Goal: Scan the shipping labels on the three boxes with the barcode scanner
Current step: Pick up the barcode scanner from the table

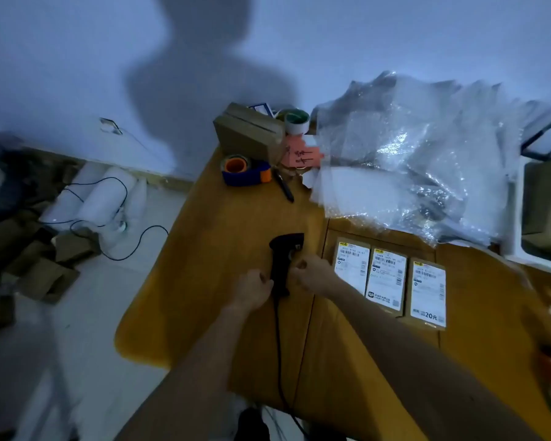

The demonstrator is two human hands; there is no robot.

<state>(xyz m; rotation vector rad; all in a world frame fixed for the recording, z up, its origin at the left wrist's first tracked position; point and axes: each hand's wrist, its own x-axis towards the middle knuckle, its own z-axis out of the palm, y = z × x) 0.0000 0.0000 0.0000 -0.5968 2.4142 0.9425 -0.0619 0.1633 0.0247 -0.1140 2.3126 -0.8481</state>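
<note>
Barcode scanner (282,262) lay on the table (204,281), both hands on its handle: left hand (252,289) and right hand (312,272) pinching it. Three labelled boxes (390,281) sat just right of the grip.

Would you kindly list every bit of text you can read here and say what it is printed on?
"20元": bottom corner of the shipping label on the right box.
Left box and middle box labels: barcodes and print too blurred to read.
Pink paper note by the tape: handwriting, illegible.
Barcode scanner: no readable marking.
</note>
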